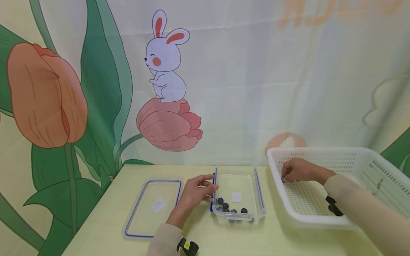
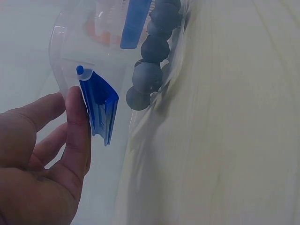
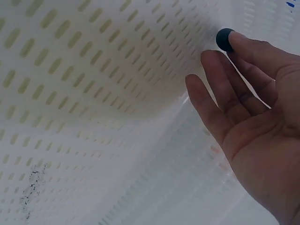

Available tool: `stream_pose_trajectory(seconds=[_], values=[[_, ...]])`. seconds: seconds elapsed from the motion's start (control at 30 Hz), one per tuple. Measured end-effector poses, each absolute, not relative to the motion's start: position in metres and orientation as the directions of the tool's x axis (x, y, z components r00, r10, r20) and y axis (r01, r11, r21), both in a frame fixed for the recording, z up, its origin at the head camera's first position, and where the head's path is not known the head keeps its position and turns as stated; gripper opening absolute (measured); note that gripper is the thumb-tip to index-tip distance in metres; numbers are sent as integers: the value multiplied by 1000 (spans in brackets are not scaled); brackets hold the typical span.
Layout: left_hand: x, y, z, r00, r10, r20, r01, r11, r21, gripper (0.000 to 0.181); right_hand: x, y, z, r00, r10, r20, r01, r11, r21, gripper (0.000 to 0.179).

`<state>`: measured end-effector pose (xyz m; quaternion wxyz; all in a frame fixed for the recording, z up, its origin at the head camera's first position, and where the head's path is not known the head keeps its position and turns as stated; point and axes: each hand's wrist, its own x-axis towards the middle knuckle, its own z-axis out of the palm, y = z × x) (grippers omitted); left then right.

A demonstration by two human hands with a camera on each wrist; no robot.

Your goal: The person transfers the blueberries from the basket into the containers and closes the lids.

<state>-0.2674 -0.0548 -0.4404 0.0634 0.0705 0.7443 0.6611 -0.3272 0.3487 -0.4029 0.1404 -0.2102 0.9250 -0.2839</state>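
Inside the white basket, my right hand [image 1: 296,170] is low by the left wall. Its thumb and index finger pinch a small dark ball [image 3: 225,40], while the other fingers extend loosely. My left hand [image 1: 198,192] rests its fingers against the left side of a clear plastic box [image 1: 237,175], beside a blue clip [image 2: 101,105] that hangs from the rim. Several dark balls [image 2: 147,77] lie together at the near end of the box, some partly behind its wall. A whitish square label [image 1: 236,197] is on the box.
To the left of the box lies a clear lid [image 1: 153,199] with a blue seal along its edge. The perforated white basket [image 1: 320,217] stands on the right of the pale table [image 1: 105,217]. Behind them hangs a printed curtain [image 1: 230,89].
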Motion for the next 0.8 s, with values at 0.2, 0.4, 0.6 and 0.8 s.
stream_pose_trajectory(seconds=[0.2, 0.4, 0.6, 0.8], values=[[-268, -55, -443, -982, 190, -1, 20, 110, 994, 46, -326, 354, -392, -885, -457, -86, -333, 752, -569, 8], [-269, -54, -443, -981, 192, 10, 33, 118, 992, 46, -322, 359, -369, -913, -407, 35, -343, 719, -605, 17], [-270, -54, -443, -983, 184, -2, 20, 119, 993, 45, -305, 353, -339, -935, -336, 115, -337, 734, -589, 24], [-271, -56, -443, -984, 179, -1, 20, 115, 993, 45, -285, 339, -312, -936, -304, 177, -347, 717, -605, 26]])
